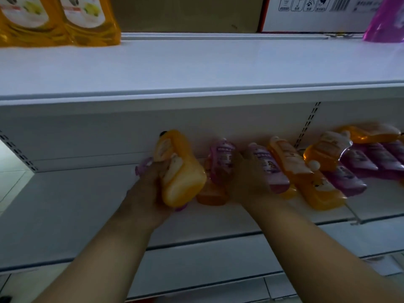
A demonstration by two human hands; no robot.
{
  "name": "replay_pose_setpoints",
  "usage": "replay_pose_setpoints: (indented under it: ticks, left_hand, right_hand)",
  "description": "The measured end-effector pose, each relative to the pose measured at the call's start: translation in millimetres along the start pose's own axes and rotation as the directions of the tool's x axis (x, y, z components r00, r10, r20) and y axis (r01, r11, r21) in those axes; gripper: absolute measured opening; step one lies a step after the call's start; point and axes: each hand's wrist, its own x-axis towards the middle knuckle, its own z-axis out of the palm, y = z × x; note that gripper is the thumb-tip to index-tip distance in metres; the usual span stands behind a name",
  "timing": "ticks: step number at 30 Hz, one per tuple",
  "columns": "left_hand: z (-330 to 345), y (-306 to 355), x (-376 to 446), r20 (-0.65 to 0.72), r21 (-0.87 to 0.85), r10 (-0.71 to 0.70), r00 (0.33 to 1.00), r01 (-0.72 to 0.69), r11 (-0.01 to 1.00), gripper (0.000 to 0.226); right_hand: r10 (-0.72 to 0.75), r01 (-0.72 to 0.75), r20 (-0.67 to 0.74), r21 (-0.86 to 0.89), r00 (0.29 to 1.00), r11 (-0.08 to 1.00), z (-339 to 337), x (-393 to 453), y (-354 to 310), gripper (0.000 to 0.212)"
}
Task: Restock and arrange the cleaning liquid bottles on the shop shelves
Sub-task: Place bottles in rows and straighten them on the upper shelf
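An orange bottle is gripped in the left hand, tilted, above the lower shelf; something purple is also glimpsed under that hand. A purple bottle is touched by the right hand, though whether the fingers are closed round it cannot be told. Further orange and purple bottles are lying in a loose heap to the right on the same shelf. The bottles are judged moderately heavy with liquid, smooth-walled and possibly slippery; a hold round the narrower waist is advised. Translucent plastic and pale labels are seen.
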Motion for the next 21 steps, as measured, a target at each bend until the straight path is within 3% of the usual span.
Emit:
replay_pose_setpoints:
  ticks: [3,6,10,12,14,16,18,21]
  left_hand:
    - [-10.1,-11.8,-31.0,-0.019,0.029,0.030,0.999,-0.030,0.999,0.040]
    - [-11.0,-19.3,-48.7,-0.106,0.190,0.076,0.991,-0.055,0.980,0.068]
    - [-13.7,-15.1,-67.6,-0.145,0.381,0.194,0.970,-0.126,0.916,0.082]
    - [-18.3,-7.5,-76.8,-0.131,0.452,0.222,0.966,-0.141,0.881,0.079]
    - [-25.6,0.3,-85.1,-0.111,0.492,0.215,0.970,-0.134,0.860,0.076]
    - [-34.2,8.8,-93.9,-0.102,0.500,0.204,0.974,-0.128,0.857,0.075]
    - [-42.2,17.3,-103.2,-0.065,0.512,0.191,0.979,-0.132,0.849,0.067]
    - [-49.1,26.4,-119.2,0.011,0.555,0.152,0.988,-0.132,0.821,0.065]
  right_hand:
    - [0.071,-0.060,0.062,-0.168,0.996,0.984,9.0,16.9,-4.5,0.065]
    - [0.187,-0.175,0.105,-0.113,0.977,0.978,19.9,35.0,-12.1,0.074]
    - [0.177,-0.165,0.110,-0.107,0.978,0.980,26.6,39.4,-21.7,0.067]
    - [0.165,-0.166,0.070,0.001,0.984,0.986,21.4,28.8,-27.2,0.066]
    - [0.157,-0.165,0.052,0.245,0.986,0.955,15.1,6.9,-36.1,0.064]
    - [0.185,-0.158,0.017,0.599,0.983,0.785,9.1,-26.2,-50.1,0.051]
    - [0.214,-0.148,0.058,0.890,0.975,0.432,3.0,-61.6,-63.5,0.045]
    - [0.149,-0.175,0.182,0.983,0.972,-0.062,-4.4,-104.3,-76.3,0.034]
